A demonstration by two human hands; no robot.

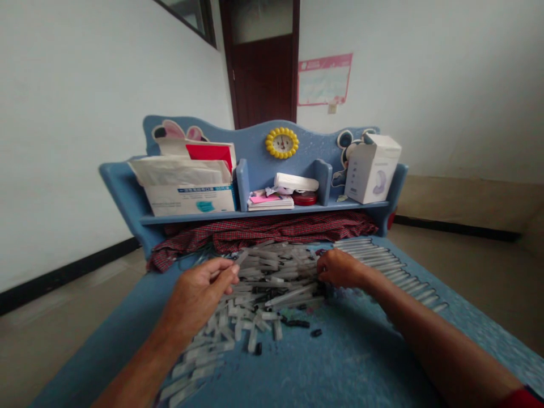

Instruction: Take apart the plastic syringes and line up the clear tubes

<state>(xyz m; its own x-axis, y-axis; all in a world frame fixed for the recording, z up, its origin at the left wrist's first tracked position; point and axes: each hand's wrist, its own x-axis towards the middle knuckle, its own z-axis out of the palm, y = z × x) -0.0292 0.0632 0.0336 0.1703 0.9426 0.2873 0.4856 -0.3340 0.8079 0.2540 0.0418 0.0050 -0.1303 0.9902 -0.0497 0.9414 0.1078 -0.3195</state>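
A heap of clear plastic pen barrels and caps (272, 277) covers the middle of a blue desk (340, 362). My left hand (199, 294) hovers over the heap's left side, thumb and fingers pinched on one clear pen barrel (240, 259). My right hand (338, 267) rests on the heap's right edge, fingers curled into the parts; what they hold is hidden. A neat row of assembled clear pens (391, 269) lies along the desk to the right. Short clear caps (212, 345) trail toward the front left. Small black pieces (297, 323) lie near the heap.
A red plaid cloth (263, 229) lies bunched under the desk's blue shelf (263, 212). The shelf holds a mask box (189, 195), papers, a red tin and a white carton (372, 167). A yellow clock (281, 142) sits on the backboard. A dark door stands behind.
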